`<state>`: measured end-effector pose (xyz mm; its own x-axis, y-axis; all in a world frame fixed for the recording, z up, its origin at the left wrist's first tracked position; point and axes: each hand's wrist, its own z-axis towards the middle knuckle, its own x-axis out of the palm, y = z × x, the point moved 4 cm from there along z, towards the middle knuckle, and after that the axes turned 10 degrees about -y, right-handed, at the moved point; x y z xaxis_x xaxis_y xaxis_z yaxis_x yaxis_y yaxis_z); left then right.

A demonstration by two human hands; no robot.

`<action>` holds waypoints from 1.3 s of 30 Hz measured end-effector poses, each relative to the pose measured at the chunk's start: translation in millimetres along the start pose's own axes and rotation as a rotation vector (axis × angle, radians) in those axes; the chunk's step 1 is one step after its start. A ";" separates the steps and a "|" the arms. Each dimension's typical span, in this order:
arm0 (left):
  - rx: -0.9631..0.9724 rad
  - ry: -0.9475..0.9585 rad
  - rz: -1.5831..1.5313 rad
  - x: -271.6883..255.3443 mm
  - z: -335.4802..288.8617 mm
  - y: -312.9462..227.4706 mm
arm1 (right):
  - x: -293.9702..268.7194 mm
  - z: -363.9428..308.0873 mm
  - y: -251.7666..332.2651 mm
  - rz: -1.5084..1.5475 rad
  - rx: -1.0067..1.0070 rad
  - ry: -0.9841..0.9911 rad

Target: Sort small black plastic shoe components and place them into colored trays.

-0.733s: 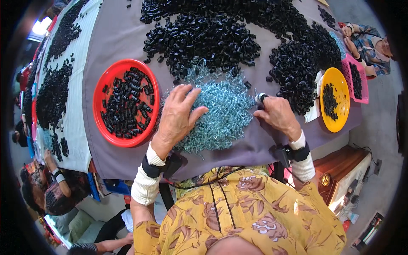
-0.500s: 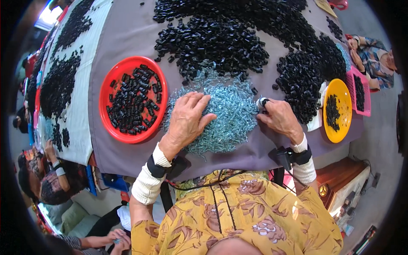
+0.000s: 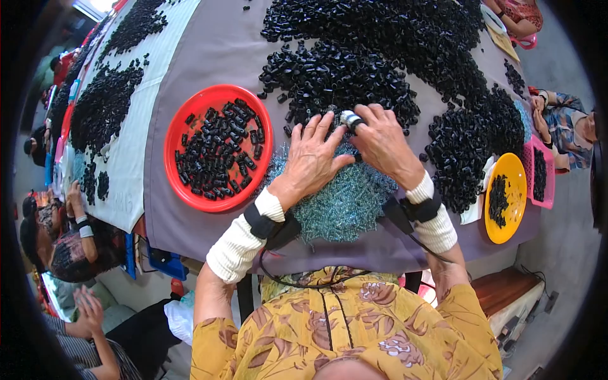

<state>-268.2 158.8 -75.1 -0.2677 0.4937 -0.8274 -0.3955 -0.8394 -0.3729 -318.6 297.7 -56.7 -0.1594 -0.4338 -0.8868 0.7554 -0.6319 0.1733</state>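
My left hand (image 3: 308, 161) lies with its fingers spread on the far left part of a heap of small pale-blue, spring-like pieces (image 3: 339, 209). Its fingertips reach the edge of a pile of small black plastic pieces (image 3: 335, 76). Close beside it, my right hand (image 3: 383, 142) rests palm down where the two heaps meet, its fingers stretched forward and slightly bent. One of its fingers wears a white and black band. Nothing shows held in either hand, though both palms are hidden. A red plate (image 3: 170, 171) of black pieces stands left of my left hand.
At the right are a yellow plate (image 3: 516, 206) and a pink basket (image 3: 546, 190), both with black pieces. More black pieces (image 3: 465, 152) lie beyond my right hand. Other people sit around; a co-worker's hands (image 3: 88, 310) show at lower left. Cables run from my wrist straps.
My right hand has moved from the right edge of the blue heap forward and left, beside my left hand. My left hand has shifted slightly forward, its fingers more spread. The whole view has shifted somewhat.
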 end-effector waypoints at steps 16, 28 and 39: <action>-0.019 0.070 -0.141 -13.6 -8.4 3.7 | -3.4 -4.3 16.0 0.147 -0.062 0.107; 0.054 0.083 -0.008 -3.1 0.7 6.5 | 9.5 -2.9 11.1 0.129 -0.071 0.073; -0.010 -0.026 -0.014 -7.6 26.3 20.9 | 3.3 29.5 9.4 -0.001 -0.139 -0.028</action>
<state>-297.5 143.5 -65.6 -0.2851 0.5112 -0.8108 -0.3908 -0.8344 -0.3886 -330.8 271.4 -45.3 -0.1762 -0.4525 -0.8742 0.8359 -0.5378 0.1099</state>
